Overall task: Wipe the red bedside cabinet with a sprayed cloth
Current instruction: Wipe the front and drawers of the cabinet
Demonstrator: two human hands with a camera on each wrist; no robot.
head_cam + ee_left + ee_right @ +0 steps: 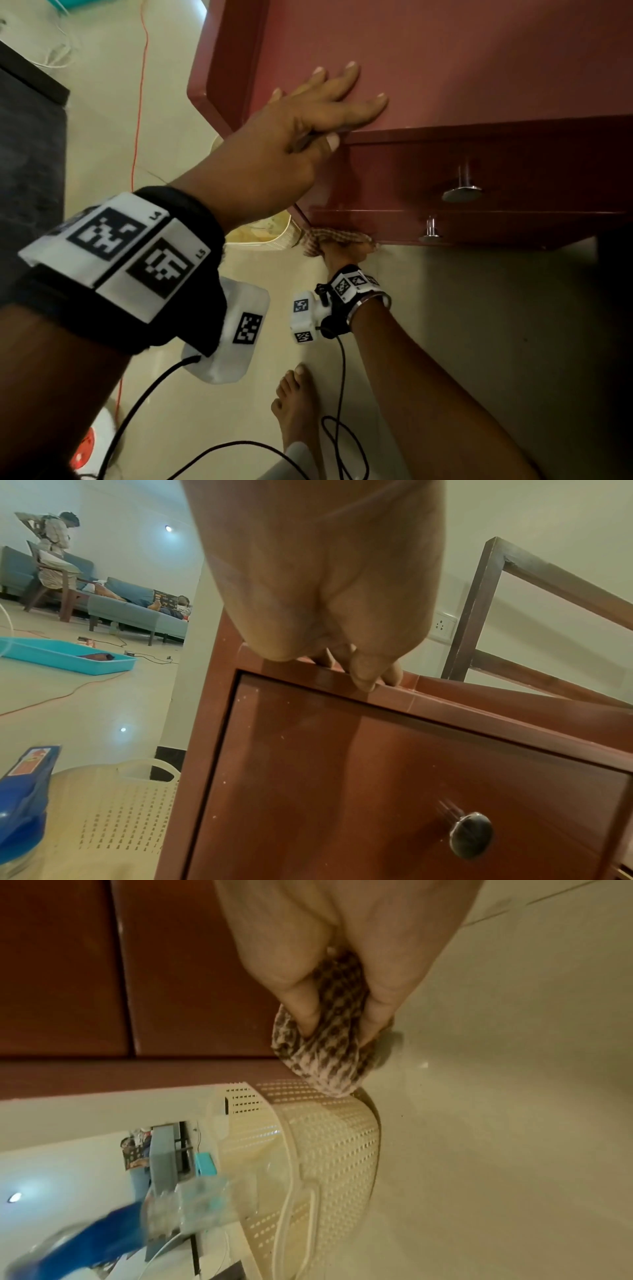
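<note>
Bracing flat on the red bedside cabinet [479,68], the left hand [308,113] steadies it; the right hand [342,947], lower-centre, clamps the checked cloth [329,1053] and may snag the cream basket [325,1150] just beside.

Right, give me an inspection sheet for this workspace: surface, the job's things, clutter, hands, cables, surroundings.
Surface: red bedside cabinet, top bare apart from the hand; two knobbed drawer fronts face the person.
Job's things: checked cloth bunched at the cabinet's lower front corner, close to the floor; blue spray bottle beside the basket.
Clutter: cream perforated basket on the floor by the cabinet; turquoise tray further off.
Hands: left hand flat on the cabinet top, thumb over the front edge; right hand grips the cloth.
Cables: black wrist-camera leads; orange cord across the floor.
Surroundings: pale tiled floor, blue sofa, people in the background, wall socket.
</note>
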